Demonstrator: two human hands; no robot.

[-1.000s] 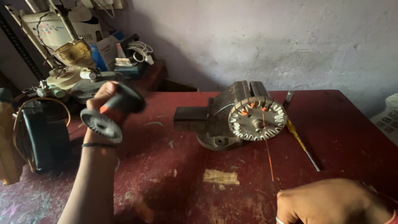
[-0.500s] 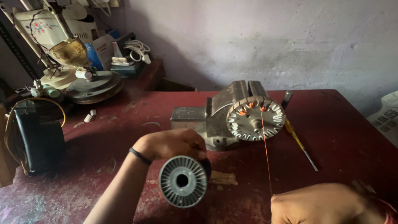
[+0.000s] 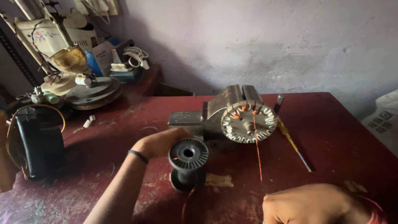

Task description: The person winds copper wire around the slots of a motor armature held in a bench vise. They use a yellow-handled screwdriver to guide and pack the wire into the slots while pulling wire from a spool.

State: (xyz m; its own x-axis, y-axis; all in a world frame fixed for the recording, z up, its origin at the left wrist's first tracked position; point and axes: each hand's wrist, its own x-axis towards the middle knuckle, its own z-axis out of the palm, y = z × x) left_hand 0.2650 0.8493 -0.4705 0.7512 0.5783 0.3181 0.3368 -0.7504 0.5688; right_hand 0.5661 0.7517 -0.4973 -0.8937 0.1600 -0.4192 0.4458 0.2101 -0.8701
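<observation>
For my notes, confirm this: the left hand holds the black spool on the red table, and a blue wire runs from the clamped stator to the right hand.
Wrong in one respect: the wire is orange, not blue, as the head view shows. The rest stands: the left hand holds the black spool on the red table, and the wire runs from the clamped stator to the right hand.

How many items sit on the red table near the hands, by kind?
Bench vise: 1
Slotted stator core, clamped in the vise: 1
Wire spool, at the left hand: 1
Copper wire strand, running from the stator core toward the right hand: 1
Yellow-handled screwdriver: 1
Total: 5
</observation>
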